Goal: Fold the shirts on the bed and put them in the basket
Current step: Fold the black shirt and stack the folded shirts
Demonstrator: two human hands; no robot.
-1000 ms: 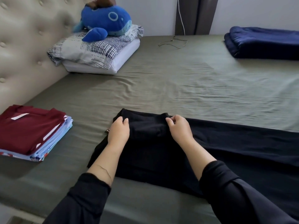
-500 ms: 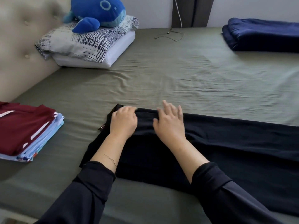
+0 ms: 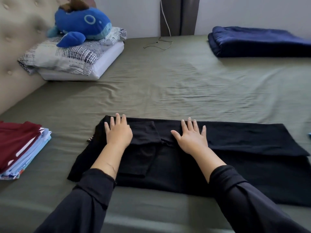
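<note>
Black cotton shirt [image 3: 235, 145], partly folded, is lying on the near olive-green bed sheet [image 3: 168, 89]. Left hand [image 3: 118, 132] and right hand [image 3: 191, 138] are pressing it flat (fingers straight). Stack of folded maroon and pale-blue shirts [image 3: 20, 147] is sitting far left.

blue whale plush [image 3: 82, 26] on pillows [image 3: 70, 61] | navy blanket [image 3: 259, 42] far right | cable [image 3: 159, 42]

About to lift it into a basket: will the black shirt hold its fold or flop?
Probably flop: the black shirt lies thin and limp under both flat hands. It looks light. Its loose folded sleeve may slip open unless supported underneath.
</note>
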